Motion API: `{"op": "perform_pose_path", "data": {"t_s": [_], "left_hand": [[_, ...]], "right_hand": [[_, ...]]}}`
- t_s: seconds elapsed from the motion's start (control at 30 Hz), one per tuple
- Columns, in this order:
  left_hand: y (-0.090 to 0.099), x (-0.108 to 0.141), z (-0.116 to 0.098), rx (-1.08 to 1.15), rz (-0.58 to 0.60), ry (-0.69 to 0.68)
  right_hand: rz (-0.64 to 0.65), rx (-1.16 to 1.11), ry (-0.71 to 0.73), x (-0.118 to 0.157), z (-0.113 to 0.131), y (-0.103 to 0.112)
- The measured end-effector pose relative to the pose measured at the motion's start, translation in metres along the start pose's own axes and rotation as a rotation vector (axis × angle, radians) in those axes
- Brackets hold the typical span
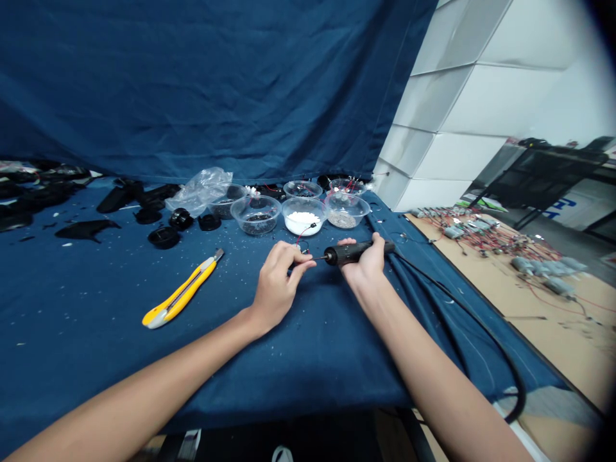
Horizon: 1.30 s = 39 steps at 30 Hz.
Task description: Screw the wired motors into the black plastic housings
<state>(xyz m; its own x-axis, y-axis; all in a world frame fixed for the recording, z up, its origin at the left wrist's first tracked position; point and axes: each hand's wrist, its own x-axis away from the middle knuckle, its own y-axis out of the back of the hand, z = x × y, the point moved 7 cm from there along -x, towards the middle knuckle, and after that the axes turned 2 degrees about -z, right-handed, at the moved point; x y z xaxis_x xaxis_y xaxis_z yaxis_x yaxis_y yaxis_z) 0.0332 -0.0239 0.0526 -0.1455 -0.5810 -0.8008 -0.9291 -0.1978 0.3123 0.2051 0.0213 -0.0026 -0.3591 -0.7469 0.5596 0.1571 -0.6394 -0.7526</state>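
My right hand is shut around the black handle of a corded soldering iron, whose thin tip points left toward my left hand. The fingers of my left hand pinch a small item with thin black and red wires. The fingers hide most of it, so I cannot tell exactly what it is. The iron's tip is very close to the pinched item. A thick black cable runs from the iron across the blue cloth toward the lower right.
A yellow utility knife lies to the left on the blue cloth. Clear bowls of white and grey material stand ahead, beside a plastic bag and black plastic parts. Wired components lie on a cardboard surface at right.
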Motion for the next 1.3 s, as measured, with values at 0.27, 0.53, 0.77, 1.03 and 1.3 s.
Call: {"op": "perform_pose_path", "data": {"t_s": [0.27,0.53,0.77,1.03,1.3], "left_hand": [[-0.002,0.000,0.005,0.120,-0.015,0.073],[-0.009,0.000,0.008,0.197,0.023,0.189],[0.001,-0.012,0.018,-0.033,0.177,0.069],[-0.005,-0.016,0.059,-0.153,0.514,0.027],[-0.032,-0.007,0.084,-0.046,0.650,0.109]], "right_hand": [[0.005,-0.005,-0.030,0.000,-0.003,0.000],[0.000,-0.012,-0.026,-0.003,-0.002,0.000],[-0.009,-0.020,-0.004,-0.004,0.004,0.000],[-0.003,-0.057,0.022,-0.001,0.017,-0.005],[0.021,-0.067,0.086,0.001,0.030,-0.009]]}}
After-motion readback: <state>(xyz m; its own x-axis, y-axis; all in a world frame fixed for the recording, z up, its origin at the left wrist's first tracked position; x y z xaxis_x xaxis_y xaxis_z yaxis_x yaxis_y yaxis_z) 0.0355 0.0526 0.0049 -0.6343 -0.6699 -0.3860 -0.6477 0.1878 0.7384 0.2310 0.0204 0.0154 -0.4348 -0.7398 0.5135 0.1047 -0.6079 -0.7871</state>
